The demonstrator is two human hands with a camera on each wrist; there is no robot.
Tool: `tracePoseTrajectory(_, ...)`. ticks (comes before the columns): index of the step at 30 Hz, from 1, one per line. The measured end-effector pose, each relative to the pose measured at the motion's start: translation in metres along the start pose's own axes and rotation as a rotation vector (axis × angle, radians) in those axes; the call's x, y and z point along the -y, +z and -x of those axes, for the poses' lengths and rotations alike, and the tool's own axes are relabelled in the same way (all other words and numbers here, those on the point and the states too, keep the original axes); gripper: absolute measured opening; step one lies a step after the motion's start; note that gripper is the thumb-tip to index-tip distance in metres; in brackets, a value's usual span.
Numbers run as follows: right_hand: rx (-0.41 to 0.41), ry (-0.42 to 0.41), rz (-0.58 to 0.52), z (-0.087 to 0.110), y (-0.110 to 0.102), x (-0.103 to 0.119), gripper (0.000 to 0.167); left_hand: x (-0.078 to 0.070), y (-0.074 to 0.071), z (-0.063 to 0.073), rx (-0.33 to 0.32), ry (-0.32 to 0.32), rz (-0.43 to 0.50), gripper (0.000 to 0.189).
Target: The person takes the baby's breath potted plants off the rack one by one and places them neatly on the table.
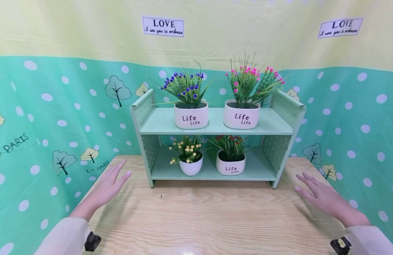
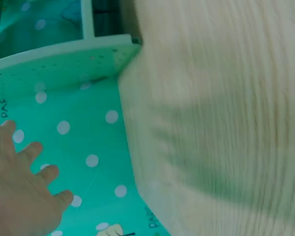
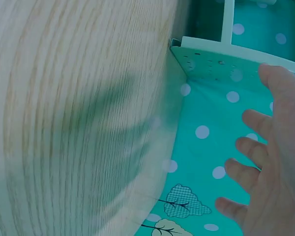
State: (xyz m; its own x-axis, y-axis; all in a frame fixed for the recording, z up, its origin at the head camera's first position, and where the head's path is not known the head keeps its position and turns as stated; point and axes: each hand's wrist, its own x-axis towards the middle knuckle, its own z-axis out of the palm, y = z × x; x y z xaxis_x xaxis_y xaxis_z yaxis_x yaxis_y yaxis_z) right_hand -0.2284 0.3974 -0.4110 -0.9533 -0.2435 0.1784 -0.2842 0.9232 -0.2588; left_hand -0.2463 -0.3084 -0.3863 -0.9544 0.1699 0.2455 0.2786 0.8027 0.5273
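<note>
My left hand (image 1: 106,186) hovers over the table's left side with fingers extended and nothing in it. Across from it, my right hand (image 1: 324,196) is held above the right side, its fingers spread and holding nothing. Between and beyond them stands a pale green two-tier shelf (image 1: 215,122). On the upper tier are a white pot with blue flowers (image 1: 191,117) and one with pink flowers (image 1: 241,115). Below sit a round white pot with yellow flowers (image 1: 191,166) and a white pot with red flowers (image 1: 231,164). Neither hand touches the shelf or pots.
The wooden table (image 1: 212,219) bears a small dark mark or speck in front of the shelf. A green and cream curtain (image 1: 72,117) with dots and trees hangs behind and along both sides. Dark wrist devices (image 1: 92,241) are at both cuffs.
</note>
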Motion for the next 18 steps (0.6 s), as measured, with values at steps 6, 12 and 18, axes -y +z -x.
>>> tracePoseTrajectory(6, 0.009, 0.003, -0.018, -0.002, 0.000, 0.004, 0.065, -0.013, -0.003, -0.009, 0.027, -0.071, 0.171, 0.074)
tracePoseTrajectory(12, -0.005, -0.020, -0.090, -0.004, 0.000, 0.008, 0.059, -0.023, -0.003, -0.017, -0.009, -0.069, 0.290, 0.072)
tracePoseTrajectory(18, -0.002, -0.040, -0.154, -0.004, 0.001, 0.012, 0.055, -0.034, -0.001, -0.027, -0.088, -0.087, 0.399, 0.073)
